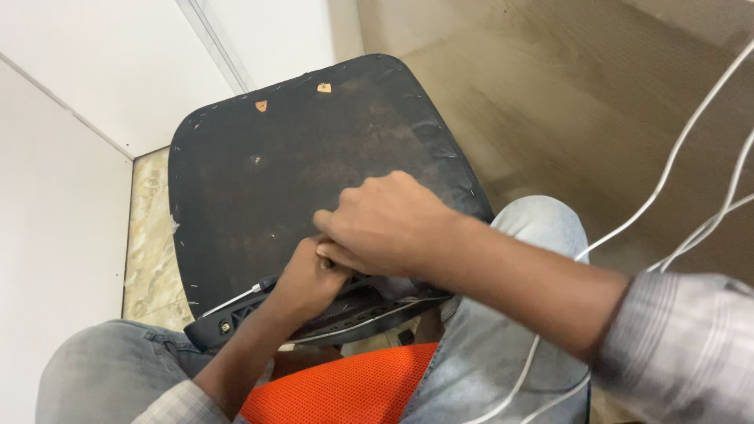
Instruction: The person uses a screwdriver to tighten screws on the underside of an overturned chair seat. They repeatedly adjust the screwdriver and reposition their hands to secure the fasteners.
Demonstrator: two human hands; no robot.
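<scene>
A black seat pad (267, 157) lies upside down across my knees, its fabric edge held by several staples. A black metal bracket (353, 314) is fixed along its near edge. My left hand (310, 279) comes up from below and is closed around the dark handle of a screwdriver (239, 296), whose thin metal shaft points left along the pad's near edge. My right hand (385, 224) reaches in from the right with curled fingers and presses down on top of my left hand. What sits under the right fingers is hidden.
An orange mesh seat (353, 385) shows between my legs in grey jeans (503, 345). White cables (675, 157) hang across the right side. A white wall (55, 196) stands at left, with a strip of marbled floor (145, 235) beside it and brown floor (565, 86) beyond.
</scene>
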